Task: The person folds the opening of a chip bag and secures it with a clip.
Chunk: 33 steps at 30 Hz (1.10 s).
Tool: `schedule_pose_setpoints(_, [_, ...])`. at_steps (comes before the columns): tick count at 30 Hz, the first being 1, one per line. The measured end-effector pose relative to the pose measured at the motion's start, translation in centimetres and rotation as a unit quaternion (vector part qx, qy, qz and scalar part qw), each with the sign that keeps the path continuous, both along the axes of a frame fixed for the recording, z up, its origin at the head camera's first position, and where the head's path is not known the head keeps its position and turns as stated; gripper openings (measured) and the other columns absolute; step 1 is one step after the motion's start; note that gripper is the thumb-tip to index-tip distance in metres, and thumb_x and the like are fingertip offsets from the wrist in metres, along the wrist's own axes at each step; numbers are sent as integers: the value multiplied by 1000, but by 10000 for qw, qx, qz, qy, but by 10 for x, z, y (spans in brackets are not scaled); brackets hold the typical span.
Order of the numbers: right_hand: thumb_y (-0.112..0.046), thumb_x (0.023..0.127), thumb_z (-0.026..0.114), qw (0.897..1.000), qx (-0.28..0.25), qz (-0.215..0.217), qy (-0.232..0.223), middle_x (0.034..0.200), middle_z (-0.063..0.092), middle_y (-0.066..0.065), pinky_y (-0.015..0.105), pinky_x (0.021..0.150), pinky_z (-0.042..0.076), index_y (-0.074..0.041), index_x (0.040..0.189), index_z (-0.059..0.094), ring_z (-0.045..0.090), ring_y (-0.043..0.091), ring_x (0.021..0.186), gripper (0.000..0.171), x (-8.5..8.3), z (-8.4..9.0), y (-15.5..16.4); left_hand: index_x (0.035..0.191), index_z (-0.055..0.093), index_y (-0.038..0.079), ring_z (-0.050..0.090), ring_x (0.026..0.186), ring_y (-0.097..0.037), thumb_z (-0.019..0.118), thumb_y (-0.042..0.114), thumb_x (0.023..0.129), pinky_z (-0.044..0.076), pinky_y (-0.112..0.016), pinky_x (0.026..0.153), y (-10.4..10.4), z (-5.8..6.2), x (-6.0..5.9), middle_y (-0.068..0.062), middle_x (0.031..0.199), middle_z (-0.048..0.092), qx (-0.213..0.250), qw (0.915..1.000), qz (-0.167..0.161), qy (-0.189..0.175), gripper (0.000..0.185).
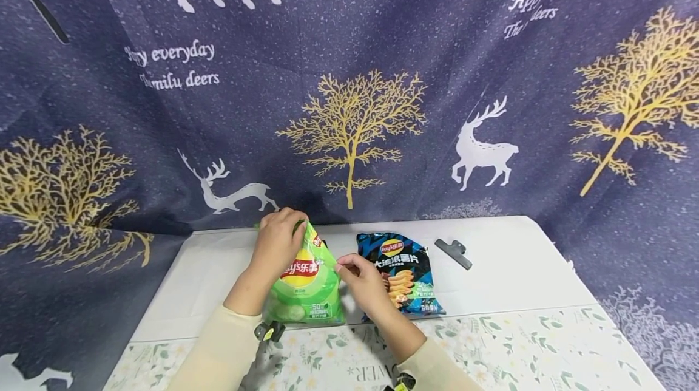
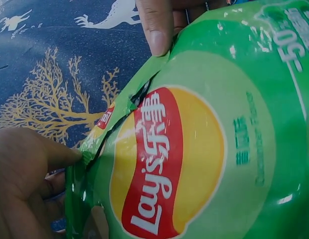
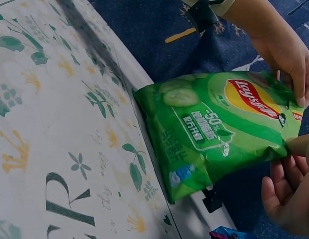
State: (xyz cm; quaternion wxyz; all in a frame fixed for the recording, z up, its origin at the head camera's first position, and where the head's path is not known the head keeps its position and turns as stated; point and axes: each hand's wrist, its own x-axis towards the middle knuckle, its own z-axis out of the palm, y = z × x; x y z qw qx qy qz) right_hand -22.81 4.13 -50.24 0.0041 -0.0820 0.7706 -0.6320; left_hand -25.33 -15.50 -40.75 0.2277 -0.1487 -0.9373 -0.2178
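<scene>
A green Lay's chip bag stands upright on the table, its top between my two hands. In the left wrist view, a dark tear runs slantwise under the top strip. My left hand pinches the bag's upper left corner, with the thumb on the front. At the upper right edge, my right hand pinches the film between thumb and index finger, the other fingers curled loosely below, as the right wrist view shows. The bag's inside is hidden.
A blue and black Lay's bag lies just right of my right hand, partly behind it. Farther right lies a dark grey clip. Behind the green bag, a black clip partly shows. A patterned cloth hangs behind the table.
</scene>
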Motion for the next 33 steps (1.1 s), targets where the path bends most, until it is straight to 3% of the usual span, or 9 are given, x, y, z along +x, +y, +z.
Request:
schedule_pose_setpoints(15, [-24,97,68,9995,251,150,142,95,69,7,21,74,49,-9,104,72,59,11,82,17,-2,-5,2,110,73,8,65,111,-31,62,15,100,34,-58,114,-3,-4,-2,-10,108,70,-39,9999,-95,47,17])
schedule_pose_setpoints(22, [-26,102,61,9996,68,134,230,109,69,7,22,79,50,-11,118,70,60,11,91,23,-4,-3,4,111,74,9,66,108,-30,63,15,100,35,-60,112,-6,-4,0,-9,106,70,-119,9997,-160,170,17])
schedule_pose_setpoints(26, [-19,104,57,9989,50,190,419,113,68,13,21,79,51,-8,122,68,64,19,95,23,-4,-1,6,112,73,8,66,109,-32,63,15,100,34,-61,112,-8,-2,1,-9,107,70,-72,9998,-163,124,18])
schedule_pose_setpoints(33, [-11,105,51,9954,709,266,593,117,64,9,26,88,53,-11,124,67,65,22,106,24,-8,4,10,111,73,8,66,107,-31,62,16,100,31,-60,115,-14,-4,3,-10,107,70,8,9999,-92,49,18])
